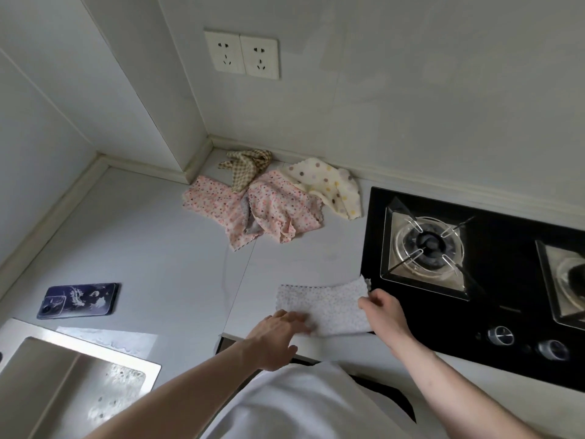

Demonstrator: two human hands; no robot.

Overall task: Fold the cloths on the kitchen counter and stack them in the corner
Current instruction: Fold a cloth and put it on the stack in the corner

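Note:
A pale grey speckled cloth lies folded into a strip at the counter's front edge, beside the stove. My left hand presses flat on its near left corner. My right hand pinches its right end, which lifts slightly. Farther back toward the wall corner lie loose, crumpled cloths: two pink dotted cloths, a brown checked cloth and a cream polka-dot cloth.
A black gas stove with a burner and knobs fills the right side. A phone lies on the counter at the left. A steel sink sits at the bottom left. Wall sockets are above the corner.

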